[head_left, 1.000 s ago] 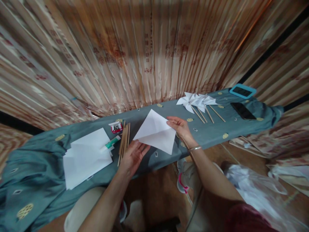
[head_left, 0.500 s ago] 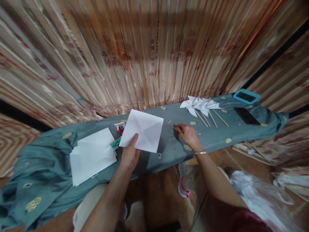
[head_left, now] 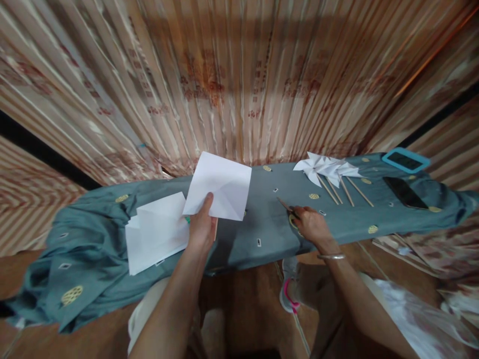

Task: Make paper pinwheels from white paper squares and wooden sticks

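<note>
My left hand [head_left: 202,224] pinches a white square sheet of paper [head_left: 220,184] by its lower edge, thumb on top. Faint diagonal creases meet near its middle. In my right hand [head_left: 312,223] is a pair of scissors [head_left: 285,204], its narrow blades pointing up and left, apart from the sheet; the fingers hide most of the handles. A stack of white paper [head_left: 159,234] lies left of my left hand. A bit of a green object [head_left: 187,219] peeks out between the stack and the held sheet.
Several white paper pinwheels [head_left: 325,168] on wooden sticks [head_left: 346,193] lie at the right on the green cloth [head_left: 239,254]. Beyond them are a dark phone [head_left: 404,193] and a blue-framed device [head_left: 406,160]. A pleated curtain [head_left: 232,89] hangs behind; a plastic bag [head_left: 415,319] sits on the floor.
The view has turned, shifting the table things rightward. My left hand has raised the sheet, which now covers the red-and-white item. More of the scissors shows in my right hand.
</note>
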The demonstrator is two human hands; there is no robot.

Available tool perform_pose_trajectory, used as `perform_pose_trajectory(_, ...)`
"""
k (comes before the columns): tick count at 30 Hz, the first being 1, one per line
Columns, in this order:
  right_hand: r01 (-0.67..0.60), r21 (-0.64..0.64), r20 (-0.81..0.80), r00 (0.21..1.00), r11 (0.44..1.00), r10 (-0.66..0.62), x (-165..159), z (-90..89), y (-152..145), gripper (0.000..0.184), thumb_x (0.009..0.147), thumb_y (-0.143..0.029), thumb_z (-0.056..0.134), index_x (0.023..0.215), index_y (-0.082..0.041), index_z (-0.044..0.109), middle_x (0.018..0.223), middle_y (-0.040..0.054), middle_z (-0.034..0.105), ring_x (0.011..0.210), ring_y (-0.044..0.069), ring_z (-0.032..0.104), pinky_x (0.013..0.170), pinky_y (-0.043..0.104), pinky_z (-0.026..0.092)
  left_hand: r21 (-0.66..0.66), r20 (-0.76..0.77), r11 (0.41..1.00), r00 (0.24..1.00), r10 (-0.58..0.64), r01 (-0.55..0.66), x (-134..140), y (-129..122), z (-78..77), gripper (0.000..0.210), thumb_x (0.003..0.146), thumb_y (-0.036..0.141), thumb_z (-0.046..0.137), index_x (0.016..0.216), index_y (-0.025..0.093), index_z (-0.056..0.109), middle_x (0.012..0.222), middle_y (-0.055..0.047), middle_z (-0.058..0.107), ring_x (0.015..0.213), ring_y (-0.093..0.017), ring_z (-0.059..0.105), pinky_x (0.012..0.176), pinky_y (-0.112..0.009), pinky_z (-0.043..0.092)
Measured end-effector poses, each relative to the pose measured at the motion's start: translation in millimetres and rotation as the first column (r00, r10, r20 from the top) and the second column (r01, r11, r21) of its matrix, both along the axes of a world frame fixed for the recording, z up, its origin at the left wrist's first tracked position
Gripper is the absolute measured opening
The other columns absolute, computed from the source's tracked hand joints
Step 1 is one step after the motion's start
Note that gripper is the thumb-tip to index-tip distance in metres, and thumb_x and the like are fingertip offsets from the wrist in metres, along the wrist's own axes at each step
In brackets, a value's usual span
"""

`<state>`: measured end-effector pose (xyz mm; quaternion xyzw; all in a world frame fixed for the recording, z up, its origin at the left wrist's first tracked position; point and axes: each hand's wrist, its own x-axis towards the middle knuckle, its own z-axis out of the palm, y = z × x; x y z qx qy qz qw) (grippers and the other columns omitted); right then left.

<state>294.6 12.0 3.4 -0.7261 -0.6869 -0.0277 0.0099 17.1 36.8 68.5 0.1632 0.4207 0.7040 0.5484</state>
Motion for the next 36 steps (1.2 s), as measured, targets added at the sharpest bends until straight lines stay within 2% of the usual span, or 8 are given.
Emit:
perform_pose_trajectory(6,-0.047,-0.05,-0.036,0.998,0.998,0.046,5,0.2,-15,0.03,0.083,-0.017,0.054,0.109,-0.008,0.066,0.091,0.0177,0.074,0.087,0.028,0.07,0.076,0.034,0.048,0.019,0.054,0.998,0.997,0.054,-0.055,1,2,4.4,0.024,0.081,0.005,0.063,0.101,0.017,0.067,0.106,-0.006,0.074,0.1,-0.017,0.069,0.092,-0.028,0.054)
perform_pose_trajectory(9,0.014,-0.067,-0.31,0.95,0.998,-0.034,2,0.6,-12,0.028,0.079,-0.019,0.057,0.104,-0.011,0.069,0.087,0.0155,0.075,0.083,0.028,0.07,0.072,0.034,0.049,0.027,0.076,0.997,0.994,0.073,-0.076,0,5,4.0,0.026,0.08,0.005,0.064,0.103,0.017,0.068,0.107,-0.006,0.074,0.097,-0.016,0.07,0.091,-0.029,0.055)
perform_pose_trajectory(11,0.038,-0.14,-0.669,0.733,0.989,-0.123,-6,1.9,-10,0.029,0.074,-0.023,0.064,0.101,-0.014,0.07,0.086,0.0115,0.075,0.08,0.025,0.071,0.066,0.03,0.05,0.009,0.094,0.995,0.991,0.096,-0.098,-2,6,4.9,0.028,0.08,0.004,0.063,0.103,0.018,0.068,0.106,-0.005,0.074,0.096,-0.016,0.07,0.091,-0.029,0.055)
perform_pose_trajectory(13,-0.041,-0.239,-0.928,0.304,0.97,-0.216,-19,3.6,-10,0.036,0.068,-0.028,0.072,0.102,-0.017,0.069,0.087,0.0079,0.075,0.077,0.021,0.071,0.057,0.025,0.049,-0.01,0.111,0.994,0.988,0.11,-0.11,-3,8,6.9,0.027,0.081,0.003,0.062,0.102,0.017,0.068,0.103,-0.005,0.075,0.093,-0.015,0.07,0.09,-0.028,0.055)
perform_pose_trajectory(16,-0.207,-0.279,-0.923,-0.209,0.937,-0.322,-46,5.2,-17,0.043,0.06,-0.035,0.082,0.098,-0.019,0.071,0.086,0.0052,0.075,0.072,0.016,0.07,0.054,0.02,0.047,-0.03,0.134,0.994,0.984,0.113,-0.11,-7,9,10.4,0.021,0.082,0.004,0.06,0.099,0.014,0.069,0.099,-0.007,0.075,0.089,-0.015,0.071,0.086,-0.026,0.056)
perform_pose_trajectory(19,-0.328,-0.256,-0.811,-0.439,0.909,-0.387,-72,5.2,-28,0.039,0.056,-0.037,0.087,0.088,-0.018,0.074,0.081,0.0039,0.073,0.069,0.013,0.067,0.066,0.022,0.051,-0.039,0.156,0.993,0.981,0.114,-0.109,-14,11,12.1,0.02,0.083,0.004,0.06,0.098,0.014,0.068,0.097,-0.006,0.075,0.085,-0.014,0.071,0.082,-0.024,0.057)
perform_pose_trajectory(22,-0.415,-0.248,-0.781,-0.45,0.876,-0.434,-87,4.4,-39,0.039,0.061,-0.04,0.086,0.092,-0.018,0.074,0.076,0.0019,0.07,0.068,0.009,0.062,0.064,0.019,0.048,-0.034,0.163,0.991,0.977,0.136,-0.132,-23,14,12.0,0.019,0.083,0.004,0.06,0.098,0.015,0.067,0.091,-0.004,0.075,0.078,-0.012,0.07,0.077,-0.022,0.058)
perform_pose_trajectory(36,-0.549,-0.004,-0.999,-0.025,0.836,-0.021,-95,5.1,-41,0.061,0.078,-0.061,0.064,0.121,-0.018,0.061,0.092,0.005,0.065,0.077,0.014,0.053,0.066,0.026,0.044,0.022,0.084,0.996,0.993,0.082,-0.084,-3,9,2.1,0.021,0.08,0.003,0.061,0.094,0.016,0.07,0.097,-0.005,0.076,0.083,-0.014,0.071,0.081,-0.024,0.057)
